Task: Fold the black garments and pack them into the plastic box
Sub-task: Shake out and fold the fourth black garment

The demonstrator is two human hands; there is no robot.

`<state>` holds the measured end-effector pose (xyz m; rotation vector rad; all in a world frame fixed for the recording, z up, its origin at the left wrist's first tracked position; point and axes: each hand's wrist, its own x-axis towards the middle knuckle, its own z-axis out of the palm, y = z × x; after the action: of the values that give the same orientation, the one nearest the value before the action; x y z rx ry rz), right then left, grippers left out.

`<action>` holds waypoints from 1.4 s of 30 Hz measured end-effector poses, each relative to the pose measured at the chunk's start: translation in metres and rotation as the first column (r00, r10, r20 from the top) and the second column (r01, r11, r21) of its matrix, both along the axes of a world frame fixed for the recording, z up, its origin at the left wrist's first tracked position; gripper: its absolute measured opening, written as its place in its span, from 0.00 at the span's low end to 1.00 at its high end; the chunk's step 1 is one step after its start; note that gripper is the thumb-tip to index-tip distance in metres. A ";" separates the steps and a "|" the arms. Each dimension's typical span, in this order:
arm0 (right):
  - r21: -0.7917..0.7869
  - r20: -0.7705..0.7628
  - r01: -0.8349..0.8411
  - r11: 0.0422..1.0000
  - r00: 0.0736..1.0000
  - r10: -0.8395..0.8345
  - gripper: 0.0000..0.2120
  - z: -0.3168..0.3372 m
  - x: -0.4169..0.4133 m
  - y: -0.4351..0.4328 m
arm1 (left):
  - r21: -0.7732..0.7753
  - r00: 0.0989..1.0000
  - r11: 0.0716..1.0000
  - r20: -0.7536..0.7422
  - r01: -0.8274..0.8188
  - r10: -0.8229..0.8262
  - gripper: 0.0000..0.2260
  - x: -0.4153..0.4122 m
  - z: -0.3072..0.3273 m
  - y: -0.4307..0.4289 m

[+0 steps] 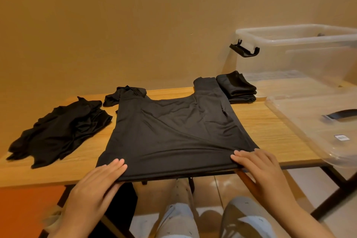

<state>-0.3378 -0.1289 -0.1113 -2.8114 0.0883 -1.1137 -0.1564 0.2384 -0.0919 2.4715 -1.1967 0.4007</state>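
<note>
Garment (173,131) lengthwise, neckline far, hem beneath flat left hand (96,185), flat right hand (258,170)

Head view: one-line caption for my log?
Left hand and right hand rest flat on the near hem of a black garment spread on the wooden table; plastic box at right.

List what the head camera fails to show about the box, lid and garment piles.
Head view only.
1. Plastic box: right end cut off by the frame edge.
2. Lid: right part cut off too; its label is too small to read.
3. Unfolded pile: black layers merge, so the count is unclear.
4. Folded stack: same, count unclear.
</note>
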 end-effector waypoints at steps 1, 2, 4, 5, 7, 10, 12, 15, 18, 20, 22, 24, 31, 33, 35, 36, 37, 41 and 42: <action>-0.007 0.036 -0.028 1.000 0.999 0.028 0.16 0.000 -0.002 -0.003 | -0.020 1.000 1.000 0.021 0.019 -0.019 0.19 0.001 0.001 0.003; -0.010 0.048 -0.060 0.998 0.997 0.061 0.18 0.001 -0.004 -0.008 | -0.042 0.999 0.998 0.036 0.041 -0.040 0.18 0.001 0.003 0.005; 0.026 0.052 -0.122 0.992 0.991 0.121 0.16 0.008 -0.008 -0.016 | -0.073 0.997 0.994 0.033 0.075 -0.073 0.18 0.002 0.012 0.009; 0.064 0.049 -0.138 0.988 0.990 0.135 0.12 0.014 -0.008 -0.020 | -0.085 0.997 0.993 0.025 0.080 -0.078 0.19 0.003 0.018 0.009; 0.146 0.057 -0.136 0.980 0.990 0.128 0.09 0.027 -0.005 -0.025 | -0.108 0.997 0.992 0.030 0.069 -0.066 0.19 0.007 0.029 0.006; 0.211 0.110 -0.112 0.971 0.990 0.090 0.10 0.050 0.010 -0.027 | -0.214 0.999 0.977 0.033 0.013 -0.006 0.10 0.018 0.047 -0.007; 0.264 0.160 -0.074 0.962 0.987 0.032 0.08 0.067 0.024 -0.028 | -0.333 0.999 0.942 -0.036 -0.030 0.019 0.11 0.024 0.067 -0.019; 0.387 0.246 -0.076 0.919 0.969 -0.024 0.08 0.097 0.045 -0.036 | -0.529 0.989 0.844 -0.144 -0.091 0.016 0.14 0.039 0.098 -0.041; 0.490 0.292 -0.120 0.864 0.956 -0.033 0.07 0.135 0.068 -0.047 | -0.643 0.956 0.749 -0.290 -0.161 -0.043 0.08 0.056 0.136 -0.060; 0.535 0.290 -0.139 0.834 0.957 -0.027 0.07 0.165 0.079 -0.058 | -0.686 0.948 0.707 -0.311 -0.170 -0.074 0.06 0.070 0.165 -0.069; 0.542 0.298 -0.171 0.822 0.954 0.002 0.07 0.197 0.084 -0.067 | -0.728 0.952 0.669 -0.291 -0.154 -0.097 0.06 0.083 0.198 -0.073; 0.523 0.346 -0.211 0.826 0.938 0.020 0.07 0.230 0.086 -0.072 | -0.740 0.946 0.658 -0.295 -0.140 -0.132 0.06 0.092 0.230 -0.075; 0.437 0.442 -0.179 0.882 0.896 -0.037 0.03 0.312 0.086 -0.076 | -0.752 0.930 0.655 -0.292 -0.077 -0.226 0.04 0.100 0.311 -0.074; 0.459 0.474 -0.227 0.859 0.880 -0.020 0.02 0.326 0.081 -0.072 | -0.726 0.939 0.685 -0.276 -0.062 -0.207 0.04 0.099 0.323 -0.071; 0.503 0.490 -0.293 0.813 0.872 0.010 0.02 0.336 0.072 -0.068 | -0.708 0.940 0.705 -0.265 -0.038 -0.216 0.07 0.095 0.333 -0.065; 0.528 0.491 -0.328 0.784 0.871 0.034 0.03 0.340 0.066 -0.068 | -0.718 0.934 0.696 -0.266 -0.025 -0.240 0.08 0.093 0.337 -0.062; 0.556 0.486 -0.366 0.747 0.871 0.066 0.04 0.343 0.060 -0.068 | -0.735 0.925 0.677 -0.267 -0.014 -0.270 0.10 0.089 0.341 -0.058; 0.634 0.459 -0.476 0.609 0.866 0.200 0.05 0.353 0.037 -0.067 | -0.800 0.880 0.598 -0.255 0.041 -0.401 0.08 0.077 0.348 -0.051; 0.635 0.469 -0.500 0.589 0.855 0.220 0.06 0.354 0.034 -0.067 | -0.805 0.865 0.591 -0.260 0.051 -0.430 0.08 0.076 0.348 -0.050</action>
<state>-0.3042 -0.1958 0.2422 -1.7607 -0.0655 -1.1054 -0.0809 0.1879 0.2558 1.4796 -0.8800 0.1988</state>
